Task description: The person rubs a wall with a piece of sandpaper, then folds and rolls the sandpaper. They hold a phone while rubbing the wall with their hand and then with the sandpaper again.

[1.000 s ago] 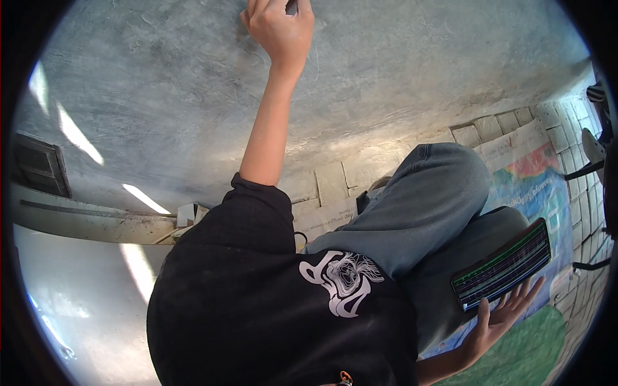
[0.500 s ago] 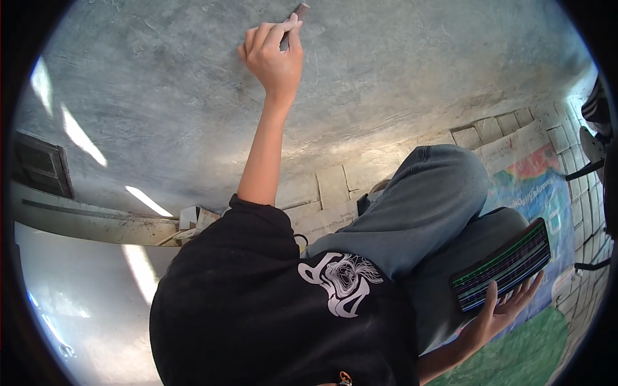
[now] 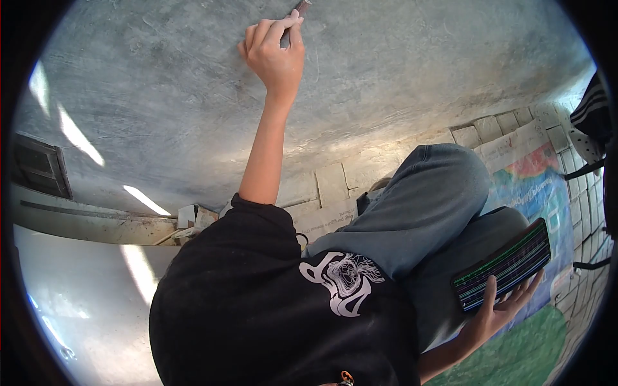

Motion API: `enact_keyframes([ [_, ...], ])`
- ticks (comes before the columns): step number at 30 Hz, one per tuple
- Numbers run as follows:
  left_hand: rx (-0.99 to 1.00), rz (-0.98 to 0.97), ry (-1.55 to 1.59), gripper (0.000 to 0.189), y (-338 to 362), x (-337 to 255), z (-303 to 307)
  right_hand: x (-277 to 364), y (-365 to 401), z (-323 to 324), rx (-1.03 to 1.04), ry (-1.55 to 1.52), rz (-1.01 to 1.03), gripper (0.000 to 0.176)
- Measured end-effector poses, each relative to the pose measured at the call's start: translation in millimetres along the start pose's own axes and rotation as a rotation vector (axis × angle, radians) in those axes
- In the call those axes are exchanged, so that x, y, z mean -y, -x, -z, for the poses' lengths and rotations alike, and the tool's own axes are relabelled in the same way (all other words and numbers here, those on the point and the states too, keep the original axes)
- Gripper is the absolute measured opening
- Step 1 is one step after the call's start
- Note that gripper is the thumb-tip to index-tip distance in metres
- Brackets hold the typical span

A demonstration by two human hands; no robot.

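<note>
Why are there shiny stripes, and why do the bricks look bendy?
Head view: bright streaks on the grey surface look like sunlight, with another across the white panel; head view: black corners and curving bricks suggest a wide lens; head view: the upper hand looks fairly sharp.

Lettering (image 3: 529,193) on the floor sheet (image 3: 528,172) is illegible.

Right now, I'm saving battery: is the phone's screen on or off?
On: green and pale lines glow across the phone screen.

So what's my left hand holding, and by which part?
Your left hand pinches a small brown block, seemingly near its middle, leaving one end sticking out.
</note>
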State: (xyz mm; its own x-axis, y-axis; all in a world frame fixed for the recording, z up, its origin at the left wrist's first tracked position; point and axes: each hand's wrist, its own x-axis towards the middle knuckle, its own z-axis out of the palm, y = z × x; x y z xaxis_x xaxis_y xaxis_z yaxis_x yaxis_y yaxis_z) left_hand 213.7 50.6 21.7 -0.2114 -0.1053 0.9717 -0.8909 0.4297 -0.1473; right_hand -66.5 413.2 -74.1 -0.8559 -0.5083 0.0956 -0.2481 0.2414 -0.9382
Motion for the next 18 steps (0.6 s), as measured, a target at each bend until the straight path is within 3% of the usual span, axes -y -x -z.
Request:
enact_keyframes([
  [5,-0.009,-0.004,-0.003,0.012,0.2,0.4,-0.5,-3.3,-1.1,22.7,0.098,-0.113,-0.057,0.095],
  [7,-0.015,-0.006,0.0,0.011,0.0,0.2,-0.9,-6.2,0.9,29.4,0.244,-0.169,0.034,0.09],
  [18,-0.017,0.013,-0.001,0.01,1.0,1.1,-2.7,-8.3,5.5,14.3,0.167,-0.044,0.092,0.095],
])
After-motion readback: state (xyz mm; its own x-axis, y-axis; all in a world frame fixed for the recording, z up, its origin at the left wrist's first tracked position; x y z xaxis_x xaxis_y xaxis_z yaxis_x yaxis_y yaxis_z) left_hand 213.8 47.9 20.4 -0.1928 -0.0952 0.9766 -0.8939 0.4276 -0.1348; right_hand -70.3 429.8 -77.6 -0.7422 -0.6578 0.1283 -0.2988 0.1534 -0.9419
